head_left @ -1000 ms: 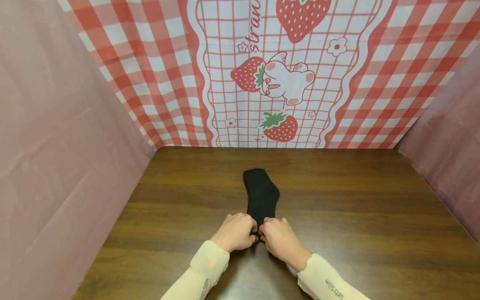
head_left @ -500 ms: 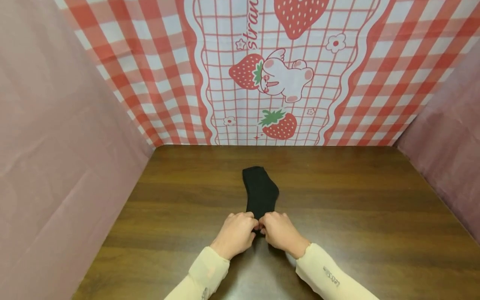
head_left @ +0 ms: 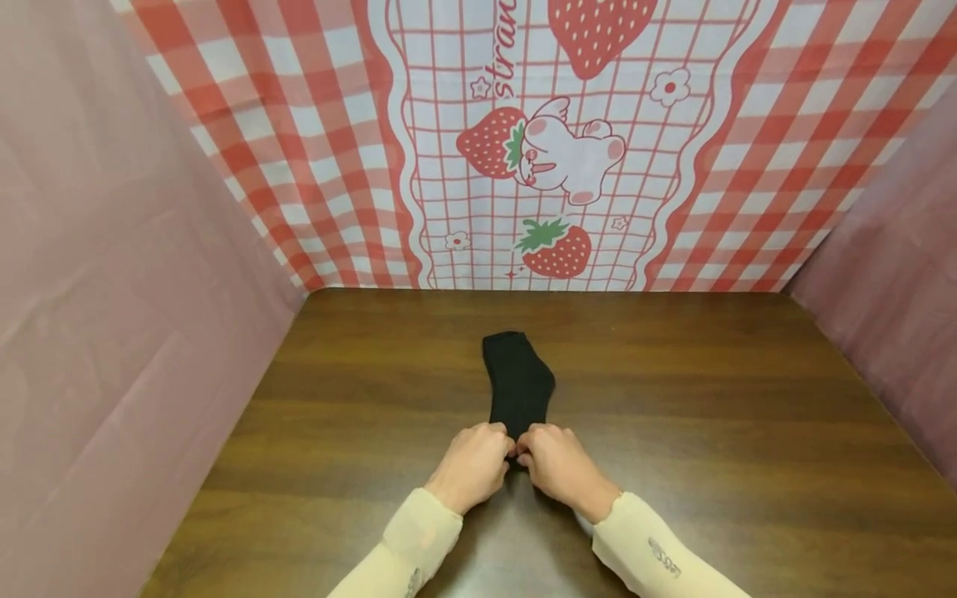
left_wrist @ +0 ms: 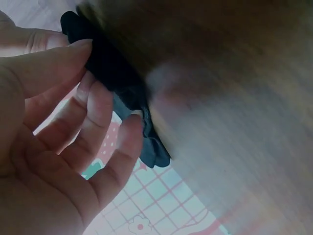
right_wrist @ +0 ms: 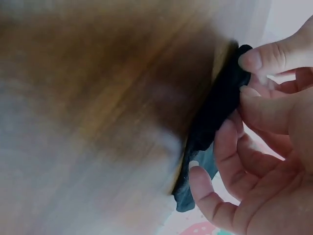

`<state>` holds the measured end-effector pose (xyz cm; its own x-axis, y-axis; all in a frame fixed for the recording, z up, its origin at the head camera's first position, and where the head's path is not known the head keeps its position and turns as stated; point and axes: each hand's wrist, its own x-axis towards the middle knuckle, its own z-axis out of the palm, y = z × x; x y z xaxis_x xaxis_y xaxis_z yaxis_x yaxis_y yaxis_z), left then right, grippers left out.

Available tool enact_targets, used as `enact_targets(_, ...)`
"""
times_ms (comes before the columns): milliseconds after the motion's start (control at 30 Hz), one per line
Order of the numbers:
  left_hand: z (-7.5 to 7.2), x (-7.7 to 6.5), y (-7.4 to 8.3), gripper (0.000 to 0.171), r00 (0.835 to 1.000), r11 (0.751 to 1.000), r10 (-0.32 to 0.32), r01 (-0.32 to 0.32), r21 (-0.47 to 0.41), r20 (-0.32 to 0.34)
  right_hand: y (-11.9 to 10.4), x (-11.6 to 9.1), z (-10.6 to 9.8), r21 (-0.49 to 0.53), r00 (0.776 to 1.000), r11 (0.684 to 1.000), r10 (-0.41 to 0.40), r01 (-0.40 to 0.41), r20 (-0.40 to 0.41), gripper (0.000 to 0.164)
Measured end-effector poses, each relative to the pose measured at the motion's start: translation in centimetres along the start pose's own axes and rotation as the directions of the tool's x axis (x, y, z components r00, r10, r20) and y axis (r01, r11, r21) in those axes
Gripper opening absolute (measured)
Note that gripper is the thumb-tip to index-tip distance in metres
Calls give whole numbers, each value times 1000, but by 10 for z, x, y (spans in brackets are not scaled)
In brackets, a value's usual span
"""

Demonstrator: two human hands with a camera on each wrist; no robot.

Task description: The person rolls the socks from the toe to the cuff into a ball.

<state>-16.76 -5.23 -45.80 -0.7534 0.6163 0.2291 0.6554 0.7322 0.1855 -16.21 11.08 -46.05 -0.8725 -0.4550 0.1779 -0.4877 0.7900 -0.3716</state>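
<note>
A black sock (head_left: 519,382) lies flat on the wooden table, its toe pointing to the far side and its heel bulging to the right. At its near end, my left hand (head_left: 471,465) and right hand (head_left: 562,467) meet almost knuckle to knuckle. Thumb and fingers of the left hand pinch the thick, turned edge of the sock (left_wrist: 110,66), seen in the left wrist view. From the other side, the right thumb and fingers pinch the same bunched edge of the sock (right_wrist: 215,115). Both hands cover most of this near end in the head view.
The brown wooden table (head_left: 718,399) stretches out around the sock. A red-and-white checked cloth with strawberries (head_left: 553,166) hangs behind it. Pink cloth walls stand at the left (head_left: 134,316) and right (head_left: 890,266).
Between a second and half a second ago, the near end of the sock was drawn in a little under the fingers. Both hands have stayed at it, shifting only slightly.
</note>
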Motion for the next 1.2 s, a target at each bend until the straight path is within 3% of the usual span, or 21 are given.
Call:
enact_targets(167,1,1,1,18,1000,1000,-15,15,27,19,-3,-6,0,-40,997,999,-35,32,-70,12)
enact_targets(300,2,3,-2,15,998,999,-41,41,-1,53,-8,-11,0,-99,993,994,-63,53,-101,15)
enact_targets(700,0,10,-11,7,983,985,-89,111,-135,159,-13,-12,5,-128,996,992,-31,21,-80,16)
enact_targets(933,-6,15,-13,6,971,960,-114,162,-227,213,-13,-10,4,-147,996,989,-14,0,-91,17)
enact_targets(1100,-5,14,-16,6,972,955,-98,152,-256,215,-12,-9,6,-159,997,987,-21,8,-79,20)
enact_targets(1200,-5,12,-18,6,984,960,-69,111,-259,166,-11,-7,8,-166,997,986,-18,6,-73,20)
